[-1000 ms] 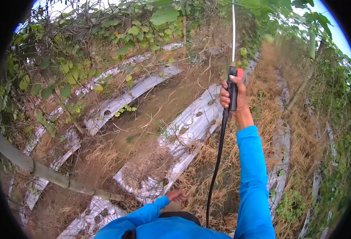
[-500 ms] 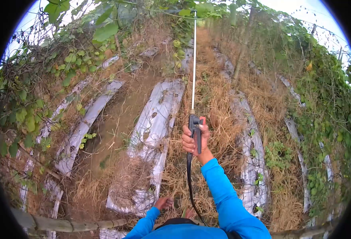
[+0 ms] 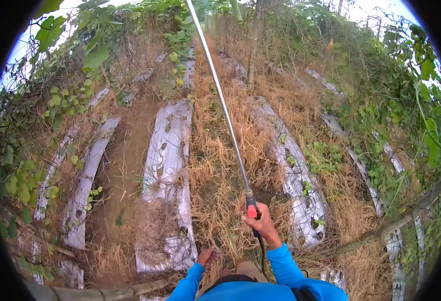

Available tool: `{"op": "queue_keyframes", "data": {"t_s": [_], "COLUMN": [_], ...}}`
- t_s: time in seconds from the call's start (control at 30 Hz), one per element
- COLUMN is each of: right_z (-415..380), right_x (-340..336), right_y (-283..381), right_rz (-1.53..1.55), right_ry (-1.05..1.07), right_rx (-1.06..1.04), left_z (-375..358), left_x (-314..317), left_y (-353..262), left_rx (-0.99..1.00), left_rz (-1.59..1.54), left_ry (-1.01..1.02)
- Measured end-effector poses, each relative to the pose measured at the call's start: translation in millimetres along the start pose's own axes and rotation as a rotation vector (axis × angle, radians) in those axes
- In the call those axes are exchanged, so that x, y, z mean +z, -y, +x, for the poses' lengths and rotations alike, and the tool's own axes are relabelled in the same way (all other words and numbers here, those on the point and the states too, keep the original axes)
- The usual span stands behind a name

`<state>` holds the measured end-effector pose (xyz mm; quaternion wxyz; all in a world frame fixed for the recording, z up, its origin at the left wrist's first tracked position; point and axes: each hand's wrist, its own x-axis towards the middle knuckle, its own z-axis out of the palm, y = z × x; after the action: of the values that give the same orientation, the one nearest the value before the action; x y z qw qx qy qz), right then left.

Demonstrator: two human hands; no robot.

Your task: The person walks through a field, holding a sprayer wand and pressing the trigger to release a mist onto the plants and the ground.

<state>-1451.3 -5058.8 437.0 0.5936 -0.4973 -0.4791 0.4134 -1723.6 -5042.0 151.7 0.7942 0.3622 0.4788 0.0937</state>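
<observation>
My right hand is wrapped round the black handle of a spray wand, close to its red part. The wand's long metal tube points up and leans to the left, running past the top edge of the view. A black hose hangs from the handle toward my body. Low in the middle, my left hand hangs beside my body with its fingers curled; whether anything is in them is too small to tell.
Strips of silvery plastic sheet run forward through dry straw. Leafy vines climb on both sides. Bamboo poles cross low at the left and right. A thin upright post stands ahead.
My right hand has moved lower and a little right, and the wand has tilted to the left and come closer. The rows have shifted left in view.
</observation>
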Motion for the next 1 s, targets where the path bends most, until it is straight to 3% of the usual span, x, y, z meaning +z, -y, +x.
{"op": "queue_keyframes", "data": {"t_s": [0.03, 0.1, 0.17, 0.23, 0.4, 0.5, 0.7, 0.87, 1.0], "right_z": [-8.9, -27.1, -44.9, -70.1, -161.9, -225.8, -322.9, -329.0, -351.3], "right_x": [-2.9, -7.3, -12.5, -26.1, -75.7, -112.1, -179.7, -229.4, -233.6], "right_y": [7.5, 26.4, 41.9, 39.9, 25.8, 10.3, 35.1, 72.5, 95.6], "right_rz": [-0.299, -0.346, -0.372, -0.389, -0.456, -0.469, -0.788, -0.767, -0.776], "right_ry": [-0.079, -0.129, -0.086, -0.106, -0.178, -0.215, -0.43, -0.488, -0.493], "right_rx": [-0.165, -0.107, -0.253, -0.243, -0.102, -0.026, 0.153, 0.055, -0.001], "left_z": [-10.2, -36.8, -33.4, -43.5, -35.3, -82.3, -111.3, -149.9, -157.6], "left_x": [9.3, 33.7, 33.6, 45.2, 53.6, 99.8, 148.9, 204.2, 217.3], "left_y": [-12.3, -34.9, -21.0, -10.5, 80.6, 128.2, 237.8, 228.9, 220.9], "left_rx": [-0.015, 0.037, 0.044, 0.136, 0.024, 0.091, 0.004, 0.06, 0.051], "left_rz": [0.026, 0.052, 0.06, 0.075, 0.037, -0.023, -0.034, 0.006, 0.023], "left_ry": [0.016, -0.042, -0.029, -0.08, -0.14, -0.125, -0.009, -0.034, 0.065]}}
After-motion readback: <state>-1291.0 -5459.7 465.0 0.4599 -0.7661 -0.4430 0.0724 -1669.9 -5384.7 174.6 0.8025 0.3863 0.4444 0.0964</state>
